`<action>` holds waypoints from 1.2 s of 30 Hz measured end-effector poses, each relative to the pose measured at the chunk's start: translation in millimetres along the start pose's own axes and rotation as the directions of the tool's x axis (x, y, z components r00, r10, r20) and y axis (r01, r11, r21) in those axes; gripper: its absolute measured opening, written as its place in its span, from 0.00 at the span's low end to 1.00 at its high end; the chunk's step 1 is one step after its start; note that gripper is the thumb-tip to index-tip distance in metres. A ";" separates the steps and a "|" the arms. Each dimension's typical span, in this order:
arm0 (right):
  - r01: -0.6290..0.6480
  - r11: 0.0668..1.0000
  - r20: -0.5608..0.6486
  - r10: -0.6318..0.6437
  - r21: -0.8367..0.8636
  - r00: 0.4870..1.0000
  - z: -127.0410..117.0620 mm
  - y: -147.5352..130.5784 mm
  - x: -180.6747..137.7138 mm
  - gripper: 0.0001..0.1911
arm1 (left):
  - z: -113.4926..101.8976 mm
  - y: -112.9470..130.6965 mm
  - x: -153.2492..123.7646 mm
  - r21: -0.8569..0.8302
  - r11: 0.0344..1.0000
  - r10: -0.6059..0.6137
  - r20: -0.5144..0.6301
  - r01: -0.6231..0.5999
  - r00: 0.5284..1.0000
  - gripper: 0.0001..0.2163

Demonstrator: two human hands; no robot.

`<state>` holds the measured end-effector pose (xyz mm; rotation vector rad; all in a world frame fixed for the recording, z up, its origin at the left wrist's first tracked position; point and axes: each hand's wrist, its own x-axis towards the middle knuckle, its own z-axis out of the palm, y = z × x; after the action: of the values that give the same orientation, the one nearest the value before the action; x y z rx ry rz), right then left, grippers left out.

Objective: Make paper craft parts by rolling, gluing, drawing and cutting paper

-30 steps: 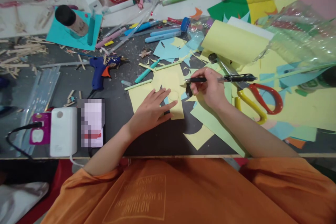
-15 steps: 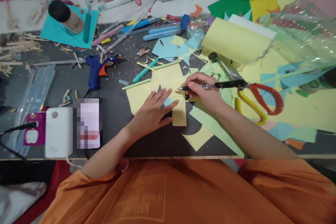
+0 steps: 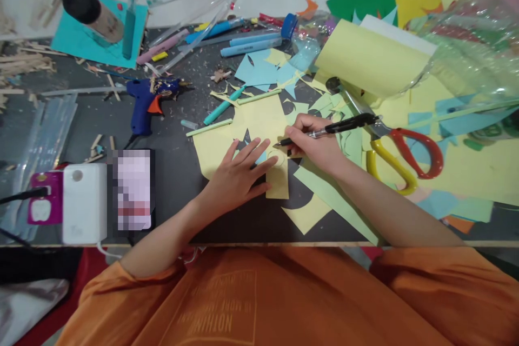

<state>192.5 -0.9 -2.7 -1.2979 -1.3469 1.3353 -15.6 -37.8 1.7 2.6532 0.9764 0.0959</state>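
Observation:
My right hand (image 3: 314,140) is closed around a black pen (image 3: 340,125). The pen slants down to the left, its tip at or just over a pale yellow paper cut-out (image 3: 259,113). Spread flat on the same paper, my left hand (image 3: 243,170) holds nothing between its fingers. A thin curved pen line shows on the paper beside the left fingertips. Under my right wrist lies a light green paper piece (image 3: 324,189), and a curved yellow scrap (image 3: 306,213) rests nearer the table edge.
Scissors (image 3: 417,157) with red and yellow handles lie right of my right hand. A blue glue gun (image 3: 141,105), a phone (image 3: 133,189) and a white power bank (image 3: 85,203) are on the left. Markers (image 3: 251,46), paper scraps and a plastic bottle (image 3: 304,38) crowd the back.
The pen tip has shifted slightly down and left on the paper, and the pen tilts more. My left hand stays spread in place. The view has moved a little.

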 end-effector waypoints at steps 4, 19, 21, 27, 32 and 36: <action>-0.009 0.999 0.039 0.011 -0.047 0.999 -1.1 1.4 -0.5 0.17 | 2.1 -0.1 -0.7 0.021 1.000 -0.011 0.003 0.011 1.000 0.22; 0.004 0.992 0.114 0.010 -0.128 0.993 -2.6 0.9 -0.4 0.17 | 0.3 -0.5 1.1 -0.009 1.000 -0.025 0.027 0.026 0.999 0.23; 0.006 0.991 0.109 0.009 -0.134 0.994 -2.6 1.2 -0.2 0.17 | -0.5 -0.4 1.6 -0.014 0.999 -0.031 0.036 0.031 0.999 0.23; -0.001 0.993 0.119 0.015 -0.120 0.993 -1.9 0.4 0.5 0.17 | -1.9 -0.9 2.0 0.000 1.000 -0.019 0.044 0.019 0.999 0.22; 0.000 0.992 0.115 0.015 -0.130 0.993 -1.8 -0.3 1.0 0.17 | -0.2 -1.8 1.4 0.020 1.000 -0.003 0.026 0.002 1.000 0.22; -0.009 0.991 0.106 0.023 -0.131 0.994 -2.3 -1.5 1.0 0.16 | 1.1 -1.7 0.8 0.022 1.000 0.007 0.017 -0.007 1.000 0.23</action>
<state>194.4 0.6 -1.1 -1.3423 -1.5227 1.3642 -15.9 -36.4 0.1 2.6730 0.9685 0.0637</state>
